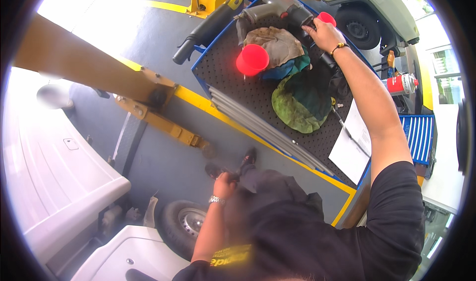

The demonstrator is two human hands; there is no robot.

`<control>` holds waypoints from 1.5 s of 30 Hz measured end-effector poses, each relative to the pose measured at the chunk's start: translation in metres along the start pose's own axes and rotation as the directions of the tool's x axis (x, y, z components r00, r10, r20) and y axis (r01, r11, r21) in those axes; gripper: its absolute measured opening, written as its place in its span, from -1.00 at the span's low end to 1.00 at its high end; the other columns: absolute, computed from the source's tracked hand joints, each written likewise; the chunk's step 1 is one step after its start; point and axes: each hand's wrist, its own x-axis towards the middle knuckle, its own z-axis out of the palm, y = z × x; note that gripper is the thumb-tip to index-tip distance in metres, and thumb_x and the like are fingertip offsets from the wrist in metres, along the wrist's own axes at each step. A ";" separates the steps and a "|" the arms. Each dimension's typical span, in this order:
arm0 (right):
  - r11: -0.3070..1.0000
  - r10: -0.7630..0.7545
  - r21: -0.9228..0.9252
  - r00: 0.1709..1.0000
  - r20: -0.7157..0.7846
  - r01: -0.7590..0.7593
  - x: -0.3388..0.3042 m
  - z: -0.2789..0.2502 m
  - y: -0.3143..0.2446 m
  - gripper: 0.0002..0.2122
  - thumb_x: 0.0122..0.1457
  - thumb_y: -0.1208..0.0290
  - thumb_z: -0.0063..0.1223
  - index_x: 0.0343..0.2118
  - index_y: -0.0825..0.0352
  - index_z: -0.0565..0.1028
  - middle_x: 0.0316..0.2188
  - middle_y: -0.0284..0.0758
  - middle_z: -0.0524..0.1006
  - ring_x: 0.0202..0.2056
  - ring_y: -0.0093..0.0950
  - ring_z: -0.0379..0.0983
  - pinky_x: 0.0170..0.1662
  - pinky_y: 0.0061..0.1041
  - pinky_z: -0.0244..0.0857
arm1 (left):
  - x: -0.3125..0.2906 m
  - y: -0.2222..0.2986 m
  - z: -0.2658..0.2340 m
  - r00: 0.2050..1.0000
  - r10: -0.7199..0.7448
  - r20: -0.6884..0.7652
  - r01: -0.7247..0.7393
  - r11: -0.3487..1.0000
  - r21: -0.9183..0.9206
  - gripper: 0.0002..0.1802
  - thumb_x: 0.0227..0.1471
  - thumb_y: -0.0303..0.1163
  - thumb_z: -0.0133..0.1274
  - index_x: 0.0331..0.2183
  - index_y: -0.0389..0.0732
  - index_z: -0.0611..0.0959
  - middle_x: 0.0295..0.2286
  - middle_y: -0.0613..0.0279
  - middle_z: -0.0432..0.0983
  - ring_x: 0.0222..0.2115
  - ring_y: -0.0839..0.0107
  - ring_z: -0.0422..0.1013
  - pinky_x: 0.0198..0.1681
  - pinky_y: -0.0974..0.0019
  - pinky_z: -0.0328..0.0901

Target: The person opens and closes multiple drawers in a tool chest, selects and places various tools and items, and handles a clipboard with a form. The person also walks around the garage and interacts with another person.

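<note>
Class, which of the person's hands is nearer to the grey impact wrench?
Right. The right hand is at the dark end of the impact wrench; the left hand is far away, clear of the cart.

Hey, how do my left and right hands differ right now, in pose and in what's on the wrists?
Your right hand reaches over the perforated cart top, at the nose of a gun-shaped tool; your left hand is low beside your legs.
The left wrist wears a silver watch, the right a beaded bracelet.
Both are bare. What the left hand may hold is unclear.
</note>
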 end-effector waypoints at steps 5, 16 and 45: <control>0.993 0.090 -0.076 0.994 0.063 -0.085 -0.017 -0.030 -0.001 -0.46 0.17 -0.24 -0.19 -0.35 0.22 0.56 -0.42 -0.09 0.58 -0.29 -0.05 0.52 -0.20 -0.07 0.36 | -0.003 -0.008 -0.005 0.999 -0.030 0.012 0.030 0.999 -0.030 -0.74 -0.16 -0.43 0.17 -0.32 -0.25 0.57 -0.31 -0.05 0.52 -0.23 -0.05 0.43 -0.15 0.04 0.33; 0.279 -0.206 0.756 0.732 0.650 -0.592 -0.315 -0.066 -0.122 -0.84 0.07 0.38 0.14 -0.31 0.32 0.53 -0.51 -0.44 0.47 -0.61 -0.69 0.39 -0.57 -0.70 0.25 | -0.023 -0.056 -0.034 0.979 0.036 0.201 -0.043 0.999 0.030 -0.74 -0.12 -0.44 0.14 -0.26 -0.17 0.62 -0.29 0.03 0.55 -0.22 0.02 0.46 -0.15 0.08 0.36; -0.860 0.494 0.400 0.319 0.809 0.318 -0.480 0.364 -0.116 -0.93 0.10 0.41 -0.08 -0.34 0.18 0.38 -0.39 -0.29 0.54 -0.59 -0.51 0.32 -0.49 -0.50 0.27 | 0.055 -0.146 0.007 0.849 0.141 0.510 -0.256 0.953 0.162 -0.74 -0.14 -0.41 0.13 -0.30 -0.25 0.59 -0.31 -0.04 0.55 -0.25 -0.04 0.47 -0.19 0.06 0.37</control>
